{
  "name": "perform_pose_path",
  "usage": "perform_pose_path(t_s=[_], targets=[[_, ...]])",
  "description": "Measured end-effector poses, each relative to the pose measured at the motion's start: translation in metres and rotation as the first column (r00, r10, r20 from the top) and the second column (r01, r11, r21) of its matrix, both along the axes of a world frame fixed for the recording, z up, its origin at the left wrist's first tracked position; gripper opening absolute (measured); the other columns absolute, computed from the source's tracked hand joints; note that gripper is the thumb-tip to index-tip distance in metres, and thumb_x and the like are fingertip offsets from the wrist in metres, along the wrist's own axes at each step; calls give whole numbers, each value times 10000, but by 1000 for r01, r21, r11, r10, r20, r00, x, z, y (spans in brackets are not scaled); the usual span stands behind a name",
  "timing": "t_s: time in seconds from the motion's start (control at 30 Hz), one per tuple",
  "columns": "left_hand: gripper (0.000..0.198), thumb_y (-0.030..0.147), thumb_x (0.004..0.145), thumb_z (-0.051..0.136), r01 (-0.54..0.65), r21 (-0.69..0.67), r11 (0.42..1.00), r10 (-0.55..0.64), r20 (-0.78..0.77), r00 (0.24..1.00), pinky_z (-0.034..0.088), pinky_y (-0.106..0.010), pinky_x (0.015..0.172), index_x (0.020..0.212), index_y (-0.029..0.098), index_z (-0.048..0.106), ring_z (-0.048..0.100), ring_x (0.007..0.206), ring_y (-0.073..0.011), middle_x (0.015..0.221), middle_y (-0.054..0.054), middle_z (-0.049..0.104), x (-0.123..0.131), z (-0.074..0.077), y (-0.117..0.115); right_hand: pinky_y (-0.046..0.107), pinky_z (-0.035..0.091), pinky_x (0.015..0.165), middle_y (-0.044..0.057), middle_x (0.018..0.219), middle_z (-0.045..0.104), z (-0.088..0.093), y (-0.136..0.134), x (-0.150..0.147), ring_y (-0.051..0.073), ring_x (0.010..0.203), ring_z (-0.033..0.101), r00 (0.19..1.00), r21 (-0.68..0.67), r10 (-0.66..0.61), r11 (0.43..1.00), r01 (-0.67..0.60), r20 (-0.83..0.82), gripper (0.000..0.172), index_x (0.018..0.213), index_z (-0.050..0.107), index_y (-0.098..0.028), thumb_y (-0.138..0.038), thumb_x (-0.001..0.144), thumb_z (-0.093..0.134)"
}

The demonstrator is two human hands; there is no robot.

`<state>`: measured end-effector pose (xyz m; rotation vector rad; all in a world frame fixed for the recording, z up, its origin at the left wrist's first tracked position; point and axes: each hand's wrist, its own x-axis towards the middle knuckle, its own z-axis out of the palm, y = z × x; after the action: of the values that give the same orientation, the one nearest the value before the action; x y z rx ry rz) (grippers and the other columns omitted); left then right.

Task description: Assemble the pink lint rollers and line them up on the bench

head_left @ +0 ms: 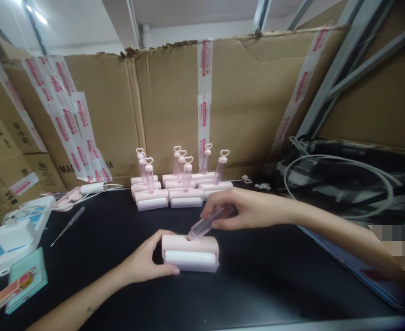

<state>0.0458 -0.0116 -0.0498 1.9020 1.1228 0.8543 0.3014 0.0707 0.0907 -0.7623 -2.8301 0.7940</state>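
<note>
My left hand [146,261] grips the left end of a pink lint-roller head [190,252] lying on the black table [274,280]. My right hand [240,209] pinches a clear pink handle [207,224], tilted, with its tip at the hole on top of the roller head. Behind, several assembled pink rollers [181,191] stand upright in rows, each with a heart-topped handle.
Taped cardboard walls [174,101] close off the back. At the left lie a thin screwdriver-like tool [67,225], a white charger [14,234], a teal box [26,278] and a white tube [94,187]. Black plastic with white cable [343,184] lies on the right.
</note>
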Motion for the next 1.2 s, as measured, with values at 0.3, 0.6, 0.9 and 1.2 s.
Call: perform_pose_path(t_s=[0.3, 0.6, 0.9, 1.2], targets=[[643, 326, 683, 724, 12, 60, 998, -11, -7, 1000, 332, -320, 1016, 1245, 213, 433, 475, 1169, -227, 1266, -73, 511, 0, 0, 0, 196, 414, 581, 44, 841, 713, 35, 2, -58, 134, 693, 619, 909, 118, 192, 961, -252, 371, 280, 962, 716, -126, -270, 750, 605], [639, 283, 616, 743, -170, -59, 984, 167, -54, 984, 388, -324, 918, 1173, 203, 441, 529, 1043, -227, 1132, -57, 551, 10, 2, -10, 221, 331, 448, 47, 590, 659, 30, -8, -82, 102, 454, 476, 907, 271, 91, 938, -217, 412, 336, 738, 735, -104, -364, 750, 523], [500, 316, 614, 707, -431, -118, 895, 417, -126, 900, 391, -362, 886, 1026, 184, 456, 493, 1033, -263, 1070, -83, 522, 45, 2, -43, 209, 268, 376, 69, 543, 630, 8, -27, -85, 97, 407, 445, 929, 361, -139, 932, 6, 344, 239, 625, 688, -95, -253, 679, 517], [790, 315, 637, 722, -281, -69, 957, 276, -71, 958, 333, -448, 1004, 1263, 211, 250, 482, 1143, -294, 1245, -133, 461, 16, -4, -32, 180, 354, 373, -19, 499, 592, 32, -8, 0, 92, 342, 490, 973, -110, -189, 973, 204, 130, 618, 1156, 554, -150, -635, 781, 482]])
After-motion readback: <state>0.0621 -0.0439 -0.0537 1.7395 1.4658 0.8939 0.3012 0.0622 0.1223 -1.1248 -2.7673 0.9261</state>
